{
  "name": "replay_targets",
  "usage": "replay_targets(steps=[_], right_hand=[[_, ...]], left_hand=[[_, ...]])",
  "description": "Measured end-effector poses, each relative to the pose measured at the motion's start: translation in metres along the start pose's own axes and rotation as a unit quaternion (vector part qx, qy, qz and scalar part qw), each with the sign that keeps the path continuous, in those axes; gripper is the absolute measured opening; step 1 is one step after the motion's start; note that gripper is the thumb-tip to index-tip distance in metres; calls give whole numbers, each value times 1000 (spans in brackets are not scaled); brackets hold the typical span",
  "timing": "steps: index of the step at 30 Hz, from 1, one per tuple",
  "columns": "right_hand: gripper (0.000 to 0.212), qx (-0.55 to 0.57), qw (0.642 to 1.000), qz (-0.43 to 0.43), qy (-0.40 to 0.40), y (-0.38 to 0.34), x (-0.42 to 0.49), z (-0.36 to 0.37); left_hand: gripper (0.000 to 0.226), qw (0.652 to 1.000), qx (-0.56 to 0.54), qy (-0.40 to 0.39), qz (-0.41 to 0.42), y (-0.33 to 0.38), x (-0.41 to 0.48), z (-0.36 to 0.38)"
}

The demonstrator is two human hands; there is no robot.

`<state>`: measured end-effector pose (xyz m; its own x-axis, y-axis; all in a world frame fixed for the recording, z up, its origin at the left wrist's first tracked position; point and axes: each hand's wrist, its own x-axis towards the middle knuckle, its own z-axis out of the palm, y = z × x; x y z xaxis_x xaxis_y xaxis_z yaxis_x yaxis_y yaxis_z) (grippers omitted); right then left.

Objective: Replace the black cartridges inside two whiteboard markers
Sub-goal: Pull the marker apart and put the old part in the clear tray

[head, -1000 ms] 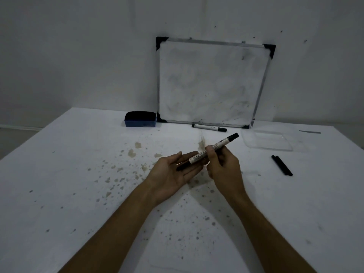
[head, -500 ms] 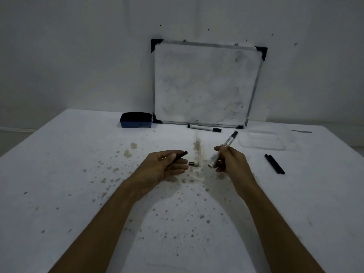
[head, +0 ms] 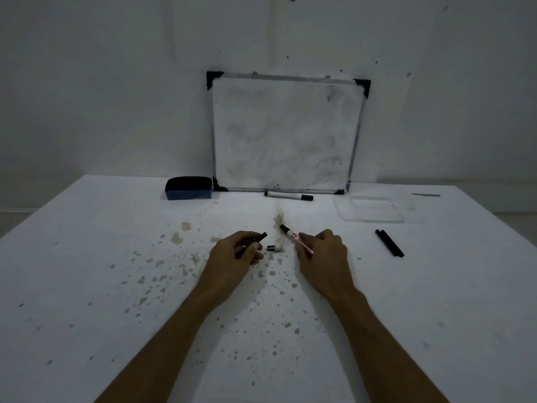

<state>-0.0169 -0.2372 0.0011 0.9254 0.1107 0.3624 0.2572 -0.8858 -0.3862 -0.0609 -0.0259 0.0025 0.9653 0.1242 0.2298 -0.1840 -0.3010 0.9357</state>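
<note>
Looking down from head height, two bare forearms reach out over a white, stain-speckled table (head: 87,257). The left hand (head: 235,254) is curled closed around a slim black cartridge (head: 263,235), whose dark end pokes out past the fingers (head: 252,247) toward the upper right; the rest of it is hidden inside the grip. The right hand (head: 325,254) is closed on a marker body (head: 295,237), a white barrel with red print and a black end, held tilted so the black end points up and to the left, away from the right hand's fingers (head: 306,238). Between the two sets of fingers, lying on the table and touched by neither hand, is a small loose end piece (head: 274,247), part white and part black. Well to the right of the right hand's fingers lie two spare black cartridges (head: 389,242), side by side and touching. Beyond those, farther from the fingers, sits a shallow clear plastic tray (head: 377,218). Straight ahead of both hands, well past the fingers, a second marker (head: 288,195) lies flat at the foot of a smudged whiteboard (head: 286,135) that leans against the wall. Ahead and to the left of the left hand's fingers, beside the whiteboard's lower left corner, rests a blue board eraser (head: 188,189).
</note>
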Motion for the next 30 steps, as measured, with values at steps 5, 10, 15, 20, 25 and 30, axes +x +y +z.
replay_targets(steps=[5, 10, 15, 20, 25, 30], right_hand=[[53, 163, 983, 57, -66, 11, -2, -23], [41, 137, 978, 59, -145, 47, 11, -74], [30, 120, 984, 103, -85, 129, 23, -127], [32, 77, 977, 201, 9, 206, 32, -126], [37, 78, 973, 206, 67, 237, 39, -100], [59, 59, 979, 178, 73, 247, 44, -88]], left_hand=[[25, 995, 87, -13, 48, 15, -8, 15], [14, 981, 131, -85, 114, 59, 10, 57], [8, 962, 165, -153, 153, 115, 65, 114], [16, 940, 235, -177, 173, 156, 142, 182], [22, 887, 365, -230, 162, 153, 211, 248], [24, 842, 438, -293, 116, 123, 243, 283]])
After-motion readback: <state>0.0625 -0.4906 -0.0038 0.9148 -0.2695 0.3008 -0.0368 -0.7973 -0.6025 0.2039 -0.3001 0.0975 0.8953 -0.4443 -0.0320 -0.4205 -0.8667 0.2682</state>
